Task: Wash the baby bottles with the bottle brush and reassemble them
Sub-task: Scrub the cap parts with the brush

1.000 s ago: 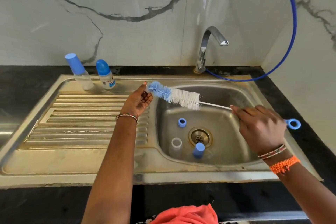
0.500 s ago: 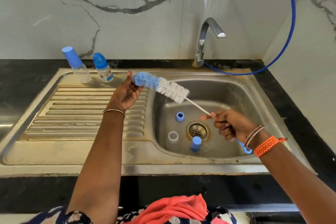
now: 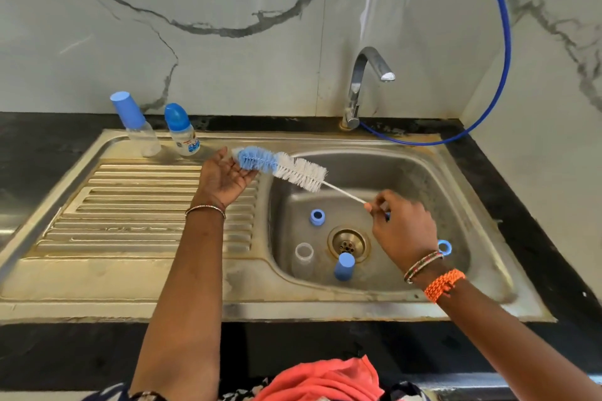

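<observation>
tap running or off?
Off: no water falls from the chrome tap's spout, and the steel sink basin below shows no stream.

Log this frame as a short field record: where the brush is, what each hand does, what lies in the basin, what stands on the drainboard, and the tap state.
brush: bottle brush held in the air over the sink's left rim
right hand: grips the wire handle
left hand: open, palm up, touching the blue bristle tip
in basin: open clear bottle, blue cap, blue ring
on drainboard: two capped bottles, upright at the back
tap: no water visible
</observation>
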`<state>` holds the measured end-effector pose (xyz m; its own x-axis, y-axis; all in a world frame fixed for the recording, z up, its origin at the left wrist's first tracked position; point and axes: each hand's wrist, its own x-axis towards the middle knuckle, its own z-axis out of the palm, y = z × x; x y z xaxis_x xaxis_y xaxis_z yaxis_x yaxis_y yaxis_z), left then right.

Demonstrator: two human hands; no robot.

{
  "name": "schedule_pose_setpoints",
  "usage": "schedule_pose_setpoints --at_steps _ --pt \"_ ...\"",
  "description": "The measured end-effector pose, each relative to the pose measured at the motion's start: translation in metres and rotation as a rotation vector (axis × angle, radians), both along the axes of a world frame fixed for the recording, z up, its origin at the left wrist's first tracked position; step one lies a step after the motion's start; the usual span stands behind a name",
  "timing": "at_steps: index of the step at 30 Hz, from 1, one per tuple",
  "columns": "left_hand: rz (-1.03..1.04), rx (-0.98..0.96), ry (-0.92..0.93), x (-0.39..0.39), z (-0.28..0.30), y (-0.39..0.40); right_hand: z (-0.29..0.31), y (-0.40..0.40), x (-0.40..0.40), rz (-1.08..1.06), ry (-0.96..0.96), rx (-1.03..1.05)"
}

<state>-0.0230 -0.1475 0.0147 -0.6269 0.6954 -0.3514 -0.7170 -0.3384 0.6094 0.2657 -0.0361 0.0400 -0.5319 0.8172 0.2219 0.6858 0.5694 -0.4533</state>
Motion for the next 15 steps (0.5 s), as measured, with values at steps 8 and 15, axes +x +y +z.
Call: schedule_pose_setpoints --at_steps 8,15 --pt "0.051 -0.024 0.015 0.001 0.012 0.026 -0.001 0.034 0.005 -0.093 -0.243 0.412" --pt "0.163 0.128 -0.051 -0.012 -0.002 0.022 0.000 0.040 0.017 0.118 0.119 0.804"
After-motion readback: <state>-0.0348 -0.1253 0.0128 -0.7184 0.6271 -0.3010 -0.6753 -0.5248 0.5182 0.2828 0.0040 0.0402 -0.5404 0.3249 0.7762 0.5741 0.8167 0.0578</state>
